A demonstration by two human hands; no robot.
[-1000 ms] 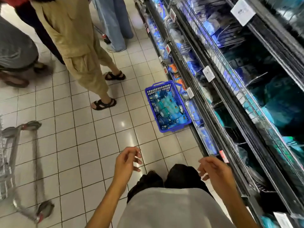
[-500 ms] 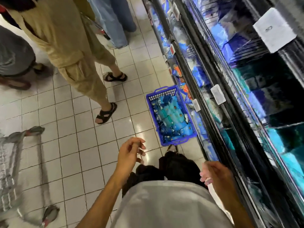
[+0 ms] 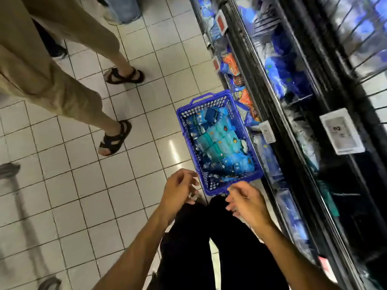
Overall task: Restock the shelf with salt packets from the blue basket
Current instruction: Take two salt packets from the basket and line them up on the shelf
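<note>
The blue basket (image 3: 181,120) stands on the tiled floor against the foot of the shelf (image 3: 297,130). It holds several pale blue and teal salt packets (image 3: 222,141). My left hand (image 3: 178,189) hovers just left of the basket's near corner, fingers loosely curled, holding nothing. My right hand (image 3: 247,200) hangs over the basket's near rim, fingers apart and empty. Blue packets fill the shelf's lower tiers, behind wire dividers.
A person in beige shorts and black sandals (image 3: 114,139) stands close on the left of the basket. A shopping cart (image 3: 18,197) is blurred at the far left. Price tags (image 3: 341,133) stick out from the shelf rails. Orange packets (image 3: 232,68) lie on the bottom tier beyond the basket.
I have come closer to the basket, which now lies right in front of my legs. Both hands have moved forward to its near rim, still empty.
</note>
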